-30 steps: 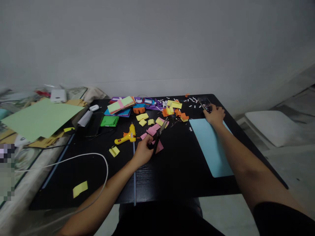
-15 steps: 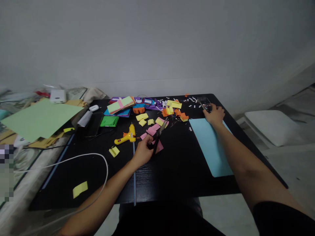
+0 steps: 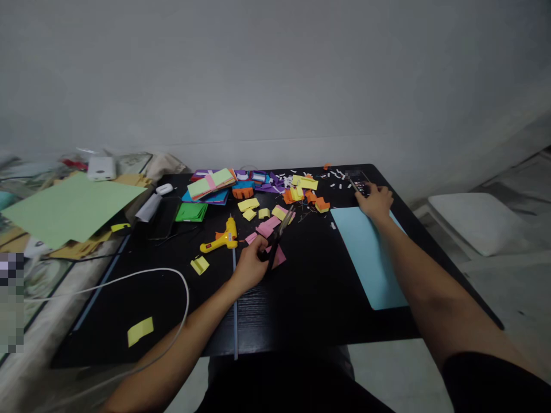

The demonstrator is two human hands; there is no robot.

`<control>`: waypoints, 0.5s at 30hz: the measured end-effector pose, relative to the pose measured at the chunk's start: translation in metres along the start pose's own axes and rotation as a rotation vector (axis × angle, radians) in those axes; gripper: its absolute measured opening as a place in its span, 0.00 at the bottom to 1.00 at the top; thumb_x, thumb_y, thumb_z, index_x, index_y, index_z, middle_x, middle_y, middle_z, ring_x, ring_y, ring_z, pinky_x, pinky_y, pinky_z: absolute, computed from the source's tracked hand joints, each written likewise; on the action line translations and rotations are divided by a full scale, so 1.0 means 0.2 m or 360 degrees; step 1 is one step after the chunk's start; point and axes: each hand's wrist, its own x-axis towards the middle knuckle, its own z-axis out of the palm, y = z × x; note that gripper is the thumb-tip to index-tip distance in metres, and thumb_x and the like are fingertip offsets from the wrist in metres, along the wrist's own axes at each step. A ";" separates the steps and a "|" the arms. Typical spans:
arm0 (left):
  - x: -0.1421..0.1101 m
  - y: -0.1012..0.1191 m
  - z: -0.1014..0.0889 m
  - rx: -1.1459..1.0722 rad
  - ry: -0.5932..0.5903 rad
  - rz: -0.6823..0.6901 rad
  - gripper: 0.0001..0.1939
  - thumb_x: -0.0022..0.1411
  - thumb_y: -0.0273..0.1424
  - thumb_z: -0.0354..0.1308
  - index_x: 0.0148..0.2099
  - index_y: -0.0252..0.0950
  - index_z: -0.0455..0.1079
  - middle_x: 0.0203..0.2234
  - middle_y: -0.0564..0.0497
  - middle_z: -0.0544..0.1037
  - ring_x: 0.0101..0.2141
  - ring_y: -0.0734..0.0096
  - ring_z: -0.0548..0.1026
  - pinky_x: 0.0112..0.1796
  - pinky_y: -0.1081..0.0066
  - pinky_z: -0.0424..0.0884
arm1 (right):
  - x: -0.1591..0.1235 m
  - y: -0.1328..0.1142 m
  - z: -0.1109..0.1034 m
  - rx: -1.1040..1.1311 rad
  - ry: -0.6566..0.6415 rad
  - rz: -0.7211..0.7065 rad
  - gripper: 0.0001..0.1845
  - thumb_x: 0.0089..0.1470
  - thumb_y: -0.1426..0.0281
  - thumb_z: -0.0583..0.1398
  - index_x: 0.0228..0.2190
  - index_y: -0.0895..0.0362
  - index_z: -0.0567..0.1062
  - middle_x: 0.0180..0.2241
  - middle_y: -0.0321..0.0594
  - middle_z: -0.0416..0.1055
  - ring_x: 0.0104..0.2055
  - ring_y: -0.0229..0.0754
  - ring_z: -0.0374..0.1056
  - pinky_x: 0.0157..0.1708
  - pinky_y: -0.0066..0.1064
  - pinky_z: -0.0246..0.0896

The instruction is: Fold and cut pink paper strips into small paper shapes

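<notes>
My left hand [image 3: 252, 265] is closed around the handles of a pair of dark scissors [image 3: 283, 228]. Their blades point away from me, above pink paper pieces [image 3: 267, 227] on the black table [image 3: 301, 310]. At the far right, my right hand [image 3: 376, 202] has its thumb and fingers apart over a dark flat rectangle that looks like a phone [image 3: 358, 176]. Under that wrist lies a light blue sheet [image 3: 365, 258]. The right fingertips are partly hidden, and I cannot tell how firmly they touch the rectangle.
A yellow glue gun [image 3: 230, 230] with a long glue stick [image 3: 235, 321] lies left of centre. Stacked coloured paper [image 3: 210, 183], green paper [image 3: 191, 212] and scattered scraps [image 3: 297, 192] cover the back. A white cable [image 3: 176, 269] loops across my left forearm. A white stool [image 3: 469, 221] stands right.
Both hands, the scissors and the papers stay in nearly the same places. I see no clear movement.
</notes>
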 end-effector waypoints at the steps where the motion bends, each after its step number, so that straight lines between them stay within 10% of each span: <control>1: 0.00 0.00 0.00 -0.0006 -0.0004 -0.0005 0.14 0.48 0.32 0.64 0.30 0.38 0.59 0.23 0.60 0.56 0.26 0.75 0.54 0.29 0.73 0.52 | 0.00 0.00 0.00 -0.0007 0.0003 -0.0002 0.32 0.57 0.55 0.57 0.59 0.57 0.68 0.54 0.60 0.63 0.53 0.63 0.58 0.51 0.52 0.52; 15: 0.00 0.00 0.00 -0.0001 0.0015 -0.0018 0.15 0.47 0.32 0.64 0.30 0.39 0.58 0.23 0.60 0.56 0.26 0.75 0.55 0.29 0.74 0.52 | 0.00 0.00 -0.01 0.0017 -0.0011 0.0003 0.33 0.56 0.55 0.57 0.59 0.57 0.67 0.54 0.60 0.63 0.53 0.64 0.59 0.51 0.53 0.53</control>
